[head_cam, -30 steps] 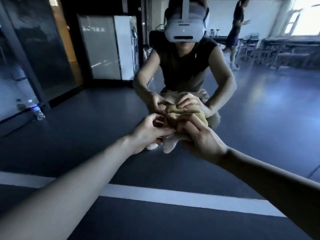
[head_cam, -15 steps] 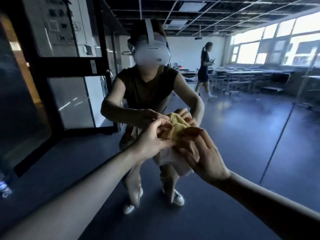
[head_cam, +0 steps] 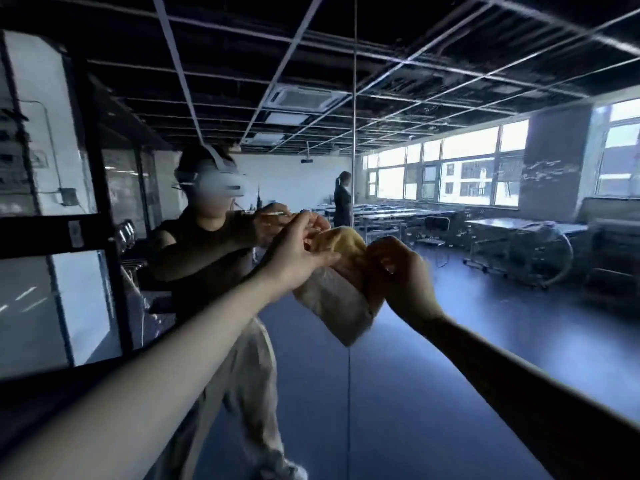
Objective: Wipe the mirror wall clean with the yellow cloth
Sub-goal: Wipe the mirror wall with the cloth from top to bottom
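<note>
The mirror wall (head_cam: 450, 341) fills the view in front of me, with a vertical seam (head_cam: 354, 133) down its middle. A bunched yellow cloth (head_cam: 346, 247) is held up against the glass at chest height, a pale flap hanging below it. My left hand (head_cam: 294, 254) pinches the cloth's left side. My right hand (head_cam: 401, 282) grips its right side with curled fingers. My own reflection, wearing a white headset, stands left of the cloth.
The mirror reflects a dark room: a black-framed glass partition (head_cam: 86, 220) at left, rows of desks (head_cam: 502, 230) and bright windows (head_cam: 467, 168) at right, a blue floor, and another person (head_cam: 343, 199) standing far back.
I have risen from a crouch to standing. Both hands and the cloth have moved up the mirror from floor level to chest height.
</note>
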